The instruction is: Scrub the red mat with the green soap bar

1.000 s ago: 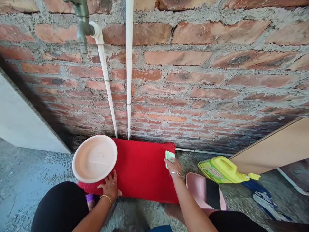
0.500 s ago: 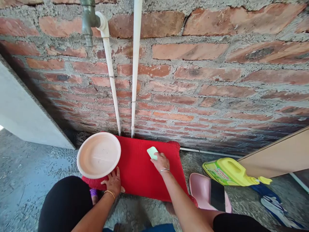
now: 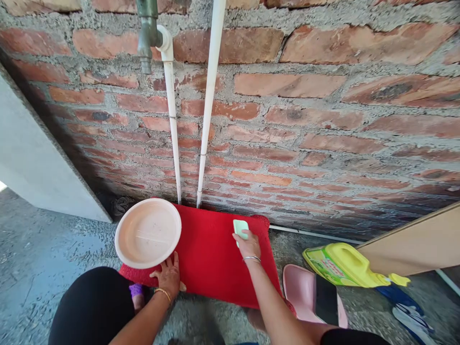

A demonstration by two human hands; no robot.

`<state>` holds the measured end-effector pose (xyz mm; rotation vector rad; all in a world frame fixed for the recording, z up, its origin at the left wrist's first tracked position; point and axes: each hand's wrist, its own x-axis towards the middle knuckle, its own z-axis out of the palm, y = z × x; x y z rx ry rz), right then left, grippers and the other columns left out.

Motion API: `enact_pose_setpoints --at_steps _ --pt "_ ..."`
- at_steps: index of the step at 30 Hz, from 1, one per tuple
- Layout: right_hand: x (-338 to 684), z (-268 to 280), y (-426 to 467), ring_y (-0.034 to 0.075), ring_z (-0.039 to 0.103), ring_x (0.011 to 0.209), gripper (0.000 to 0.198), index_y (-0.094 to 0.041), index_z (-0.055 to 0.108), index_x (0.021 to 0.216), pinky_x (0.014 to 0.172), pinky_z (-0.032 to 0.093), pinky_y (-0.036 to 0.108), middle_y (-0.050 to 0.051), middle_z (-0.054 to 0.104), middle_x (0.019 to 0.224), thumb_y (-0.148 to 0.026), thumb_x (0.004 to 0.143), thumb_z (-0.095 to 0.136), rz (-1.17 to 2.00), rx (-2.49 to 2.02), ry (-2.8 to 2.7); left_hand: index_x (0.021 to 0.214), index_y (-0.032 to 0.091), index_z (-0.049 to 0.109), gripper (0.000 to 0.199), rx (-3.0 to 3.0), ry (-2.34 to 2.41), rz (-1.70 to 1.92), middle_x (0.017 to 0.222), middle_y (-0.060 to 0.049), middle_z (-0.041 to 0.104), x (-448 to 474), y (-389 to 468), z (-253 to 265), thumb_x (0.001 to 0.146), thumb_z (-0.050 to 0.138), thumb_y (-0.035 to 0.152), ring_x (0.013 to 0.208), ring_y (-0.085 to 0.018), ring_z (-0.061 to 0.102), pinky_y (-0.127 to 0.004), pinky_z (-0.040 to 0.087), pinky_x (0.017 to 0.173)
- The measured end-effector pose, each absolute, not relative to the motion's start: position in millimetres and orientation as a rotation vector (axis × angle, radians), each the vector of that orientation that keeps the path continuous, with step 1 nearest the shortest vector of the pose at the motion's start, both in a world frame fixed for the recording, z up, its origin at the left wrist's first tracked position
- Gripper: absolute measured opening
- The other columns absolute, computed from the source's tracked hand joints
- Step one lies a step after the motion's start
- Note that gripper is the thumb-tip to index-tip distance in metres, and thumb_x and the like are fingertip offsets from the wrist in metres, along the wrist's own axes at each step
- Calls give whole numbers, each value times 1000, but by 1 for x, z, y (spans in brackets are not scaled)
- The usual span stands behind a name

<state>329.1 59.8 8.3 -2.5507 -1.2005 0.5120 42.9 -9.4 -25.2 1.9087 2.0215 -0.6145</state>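
My right hand [image 3: 248, 244] is closed around a pale green scrubbing brush [image 3: 240, 227], an oblong piece whose underside is hidden. The brush is at the far right part of a red cloth [image 3: 215, 254], which lies spread in a flat oblong. With its fingers spread, my left hand [image 3: 168, 275] rests on the cloth's near left edge, close below the rim of a pale pink basin [image 3: 148, 233]. The basin sits on the cloth's left end, and a line runs across its bottom.
Behind the cloth rises a brick wall [image 3: 287, 115] with a tap [image 3: 145, 43] and white pipes [image 3: 208, 105]. To the right are a pink dustpan-like scoop [image 3: 298, 287] with a dark phone-like slab [image 3: 326, 299], a yellow detergent jug [image 3: 339, 265] on its side and a shoe [image 3: 413, 321].
My right hand has moved the brush right across the cloth and turned it more upright. My left hand stays at the near edge. The view has shifted slightly.
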Motion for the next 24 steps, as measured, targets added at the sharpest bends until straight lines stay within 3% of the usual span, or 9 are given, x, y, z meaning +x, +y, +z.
enact_pose_setpoints --at_steps 7,11,18,24 --pt "183 26 130 20 57 99 38 -29 62 113 86 39 30 5 57 109 -39 76 64 613 -2220 -1988 147 33 24 116 1912 2029 -607 144 -20 38 42 -7 -31 49 84 49 124 -44 35 -66 47 76" --pt "156 27 148 23 55 104 37 -27 62 113 88 37 34 8 55 113 -37 78 62 642 -2155 -2189 146 35 25 117 1935 2054 -606 142 -19 40 41 -8 -36 47 85 50 121 -44 37 -67 47 76" --pt "264 25 145 22 58 98 42 -28 60 118 83 40 32 8 56 111 -40 78 61 582 -2445 -1974 147 34 24 118 1908 2025 -623 142 -20 38 41 -7 -35 47 84 51 121 -45 36 -70 43 77" --pt "394 24 83 20 62 85 43 -23 60 115 77 44 33 9 59 103 -45 77 60 490 -2755 -1295 148 32 19 117 1892 2006 -631 140 -19 39 43 -8 -29 51 82 46 123 -44 34 -70 43 79"
